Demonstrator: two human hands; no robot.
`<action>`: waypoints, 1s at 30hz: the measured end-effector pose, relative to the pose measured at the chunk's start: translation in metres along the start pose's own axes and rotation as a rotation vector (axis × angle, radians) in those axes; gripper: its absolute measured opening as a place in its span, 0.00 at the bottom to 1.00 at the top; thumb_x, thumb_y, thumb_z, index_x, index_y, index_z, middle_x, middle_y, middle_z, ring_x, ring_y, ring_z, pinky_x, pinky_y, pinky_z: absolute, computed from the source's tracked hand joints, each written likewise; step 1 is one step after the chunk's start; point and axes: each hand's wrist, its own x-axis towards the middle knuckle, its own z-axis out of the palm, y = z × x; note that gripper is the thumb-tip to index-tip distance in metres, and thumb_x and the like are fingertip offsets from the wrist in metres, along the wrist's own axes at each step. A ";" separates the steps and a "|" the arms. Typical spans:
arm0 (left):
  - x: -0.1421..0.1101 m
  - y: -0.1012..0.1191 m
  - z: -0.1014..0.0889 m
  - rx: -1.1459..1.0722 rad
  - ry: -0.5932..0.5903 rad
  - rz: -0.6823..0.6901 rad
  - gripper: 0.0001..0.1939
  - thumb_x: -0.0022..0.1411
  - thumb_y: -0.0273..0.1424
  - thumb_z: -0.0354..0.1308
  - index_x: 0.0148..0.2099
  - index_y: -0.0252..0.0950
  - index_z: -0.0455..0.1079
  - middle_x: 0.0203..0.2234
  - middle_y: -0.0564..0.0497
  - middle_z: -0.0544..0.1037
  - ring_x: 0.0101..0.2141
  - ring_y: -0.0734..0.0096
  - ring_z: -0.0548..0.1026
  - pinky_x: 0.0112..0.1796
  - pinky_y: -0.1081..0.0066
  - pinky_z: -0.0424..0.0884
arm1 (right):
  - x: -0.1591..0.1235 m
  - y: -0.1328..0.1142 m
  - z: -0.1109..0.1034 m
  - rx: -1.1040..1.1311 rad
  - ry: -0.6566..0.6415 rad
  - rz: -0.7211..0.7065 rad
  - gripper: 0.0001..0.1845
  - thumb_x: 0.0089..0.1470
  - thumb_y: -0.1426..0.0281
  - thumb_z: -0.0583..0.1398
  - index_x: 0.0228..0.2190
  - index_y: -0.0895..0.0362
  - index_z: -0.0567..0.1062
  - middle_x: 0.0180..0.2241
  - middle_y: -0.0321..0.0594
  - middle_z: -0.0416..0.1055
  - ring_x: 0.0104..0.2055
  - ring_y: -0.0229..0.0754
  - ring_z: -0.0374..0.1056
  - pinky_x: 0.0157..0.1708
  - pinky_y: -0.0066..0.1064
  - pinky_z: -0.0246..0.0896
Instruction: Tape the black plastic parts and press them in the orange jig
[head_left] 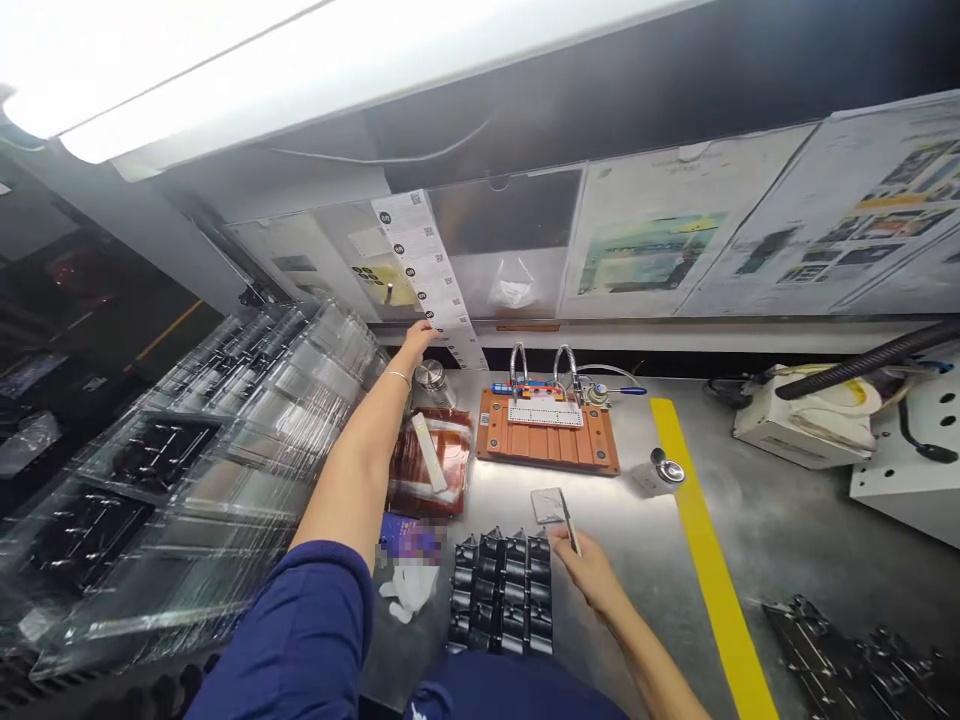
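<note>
My left hand (420,338) reaches to the back wall, its fingers bent at the left edge of a long white label strip (435,270) printed with round marks and small square codes. The fingers look closed on that edge. My right hand (589,570) is closed around tweezers (570,522), which point up and away. Their tip is by a small pale square pad (547,506) on the metal bench. Left of my right hand stand several rows of glossy black parts (501,590). Beyond the pad is an orange-brown fixture (547,440) carrying a white perforated plate (545,412) under two bent metal tubes (519,365).
Stacked clear trays (262,440) with black parts fill the left side. A brown tray (457,470), a lidded jar (433,382) and a white glove (411,590) are nearby. To the right are a metal dispenser bottle (664,475), yellow tape (697,540), a white device (810,420) and black parts (847,650).
</note>
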 end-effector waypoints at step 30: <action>-0.397 -0.153 -0.087 -0.512 -0.645 -0.245 0.28 0.40 0.45 0.72 0.40 0.31 0.75 0.38 0.44 0.80 0.44 0.61 0.75 0.53 0.59 0.64 | -0.007 -0.129 0.096 -0.006 -0.017 -0.369 0.27 0.37 0.47 0.66 0.24 0.58 0.70 0.17 0.31 0.62 0.20 0.33 0.57 0.20 0.26 0.54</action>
